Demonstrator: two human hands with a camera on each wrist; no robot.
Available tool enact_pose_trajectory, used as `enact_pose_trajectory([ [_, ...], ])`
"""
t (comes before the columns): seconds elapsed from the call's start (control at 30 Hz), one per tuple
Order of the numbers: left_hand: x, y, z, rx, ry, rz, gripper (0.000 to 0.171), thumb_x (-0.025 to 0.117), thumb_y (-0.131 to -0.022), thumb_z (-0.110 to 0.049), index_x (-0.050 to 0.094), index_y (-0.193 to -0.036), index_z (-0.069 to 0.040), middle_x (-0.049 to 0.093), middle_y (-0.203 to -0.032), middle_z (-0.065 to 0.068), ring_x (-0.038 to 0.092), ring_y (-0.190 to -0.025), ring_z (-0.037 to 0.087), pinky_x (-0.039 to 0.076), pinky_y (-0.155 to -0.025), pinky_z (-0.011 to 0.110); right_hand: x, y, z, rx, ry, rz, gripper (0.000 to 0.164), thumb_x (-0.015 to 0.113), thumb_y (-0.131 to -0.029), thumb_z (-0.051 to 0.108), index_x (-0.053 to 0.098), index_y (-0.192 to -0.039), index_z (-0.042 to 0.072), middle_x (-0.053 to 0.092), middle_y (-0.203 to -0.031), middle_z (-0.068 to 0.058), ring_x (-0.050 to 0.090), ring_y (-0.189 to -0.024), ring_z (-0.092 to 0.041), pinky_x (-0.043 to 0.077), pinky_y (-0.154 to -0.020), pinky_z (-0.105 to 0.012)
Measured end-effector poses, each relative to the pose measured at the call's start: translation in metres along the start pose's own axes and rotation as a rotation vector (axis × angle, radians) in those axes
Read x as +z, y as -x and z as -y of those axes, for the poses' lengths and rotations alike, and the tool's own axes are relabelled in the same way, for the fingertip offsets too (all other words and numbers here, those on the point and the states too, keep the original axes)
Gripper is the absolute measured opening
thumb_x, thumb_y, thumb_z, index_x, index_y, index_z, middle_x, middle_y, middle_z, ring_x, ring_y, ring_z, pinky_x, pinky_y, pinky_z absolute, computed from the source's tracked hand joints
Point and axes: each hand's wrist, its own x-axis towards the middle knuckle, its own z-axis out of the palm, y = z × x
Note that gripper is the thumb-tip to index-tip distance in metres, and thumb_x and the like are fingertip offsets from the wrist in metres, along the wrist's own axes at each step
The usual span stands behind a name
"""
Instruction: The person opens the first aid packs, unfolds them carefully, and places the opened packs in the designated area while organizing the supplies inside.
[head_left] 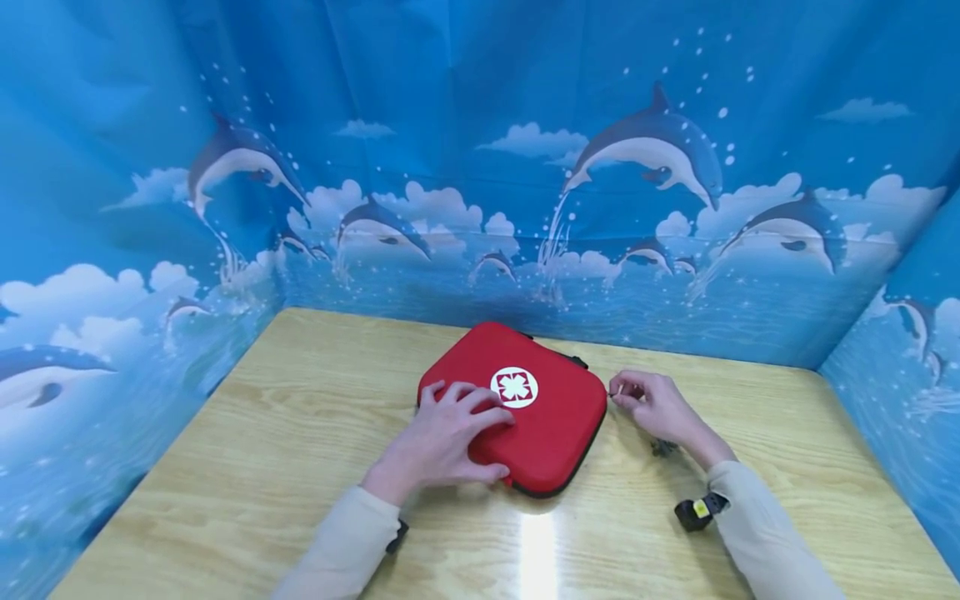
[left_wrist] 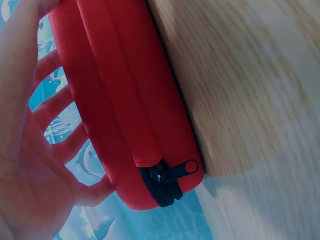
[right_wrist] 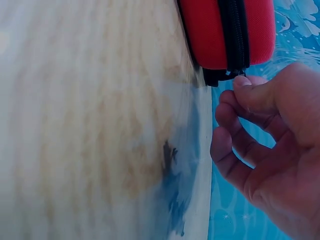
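A red hard-shell zip case (head_left: 547,433) with a white round clover-like emblem lies flat on the wooden table. On its lid rests my left hand (head_left: 453,433), fingers spread, the thumb near the front edge. A black zipper pull (left_wrist: 181,171) hangs free at one end of the zip in the left wrist view. At the case's right corner my right hand (head_left: 660,404) pinches another zipper pull (right_wrist: 241,74) between thumb and forefinger. This pull is mostly hidden by the fingertips. The black zipper track (right_wrist: 234,35) looks closed along the side in view.
The wooden table (head_left: 300,400) reaches back to a blue dolphin-print curtain (head_left: 450,167) on several sides. A small dark thing (head_left: 663,447) shows on the table below the right hand; its kind is unclear. A black strap (head_left: 577,362) shows at the case's back edge.
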Motion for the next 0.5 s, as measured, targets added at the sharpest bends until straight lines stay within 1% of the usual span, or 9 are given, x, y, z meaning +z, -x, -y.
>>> enact_pose_trajectory([
  [0.27,0.000,0.001,0.000,-0.008,-0.004,-0.009,0.064,0.078,-0.077,-0.065,0.063,-0.132,-0.038,0.058,-0.136,-0.006,0.053,-0.127,0.019,0.042,-0.102,0.062,0.001,0.010,-0.001,-0.011,-0.006,0.014,0.014,0.065,-0.094,-0.004,0.070,-0.096,0.010,0.068,-0.080,-0.002,0.058,-0.074,-0.009,0.048,-0.065,-0.024],
  [0.5,0.001,0.001,0.000,-0.014,0.001,-0.014,0.064,0.079,-0.076,-0.065,0.063,-0.132,-0.038,0.058,-0.135,-0.006,0.053,-0.127,0.019,0.042,-0.102,0.063,0.002,0.014,-0.001,-0.012,-0.017,0.018,0.012,0.066,-0.094,-0.002,0.070,-0.095,0.009,0.069,-0.080,-0.003,0.059,-0.073,-0.009,0.046,-0.063,-0.024],
])
